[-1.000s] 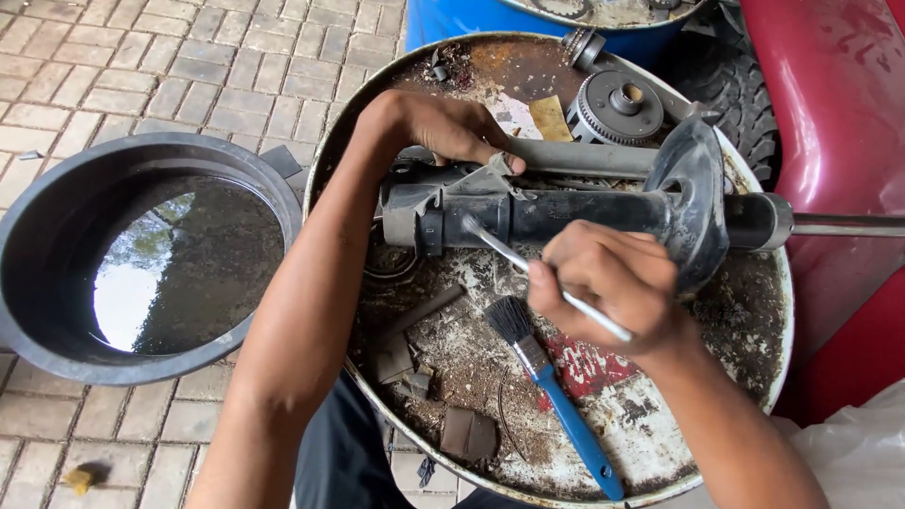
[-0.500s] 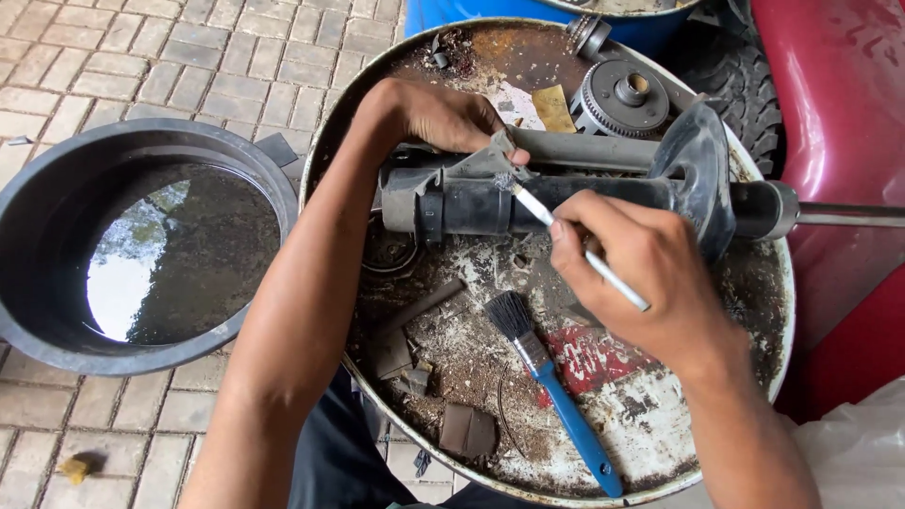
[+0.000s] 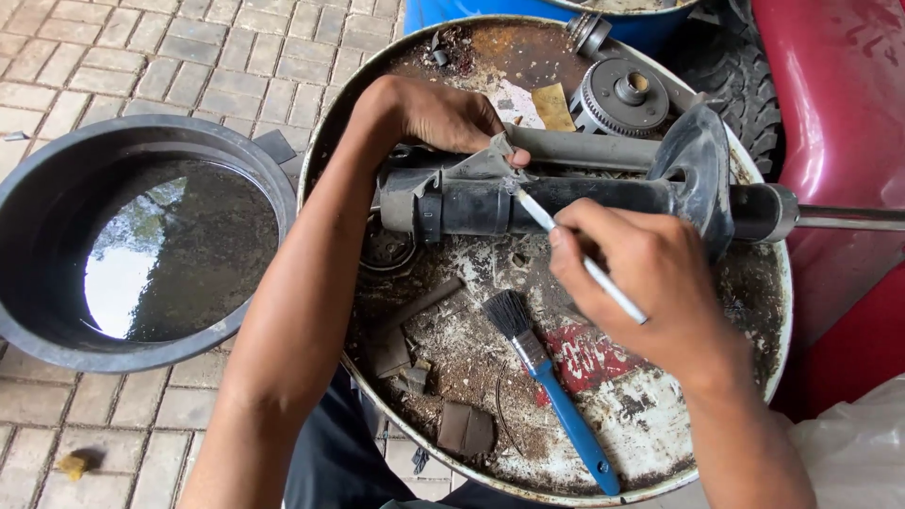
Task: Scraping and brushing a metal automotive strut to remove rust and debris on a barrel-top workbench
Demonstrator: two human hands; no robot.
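Person works over a rusty drum top (image 3: 716,415). A dark grey strut (image 3: 566,198) lies across the drum, rod end sticking out right past the rim. Left hand (image 3: 443,118) is closed over the strut's upper left part, fingers curled on a bracket, pressing it down. Right hand (image 3: 650,273) pinches a thin white stick (image 3: 575,254) between thumb and fingers; its tip touches the strut body near the middle, just right of the left hand's fingertips. Cannot tell what the stick is exactly, maybe a small brush or a marker.

A blue-handled paintbrush (image 3: 551,391) lies loose on the drum below the strut, bristles up-left, near the right hand but apart from it. A round gear (image 3: 617,94) sits at the drum's far edge behind the strut. Small dark scraps (image 3: 462,429) lie at the near side. Left of the drum, touching its rim, a black basin (image 3: 38,179) holds dark liquid. Red vehicle body (image 3: 839,113) at right, brick paving (image 3: 141,57) underneath.
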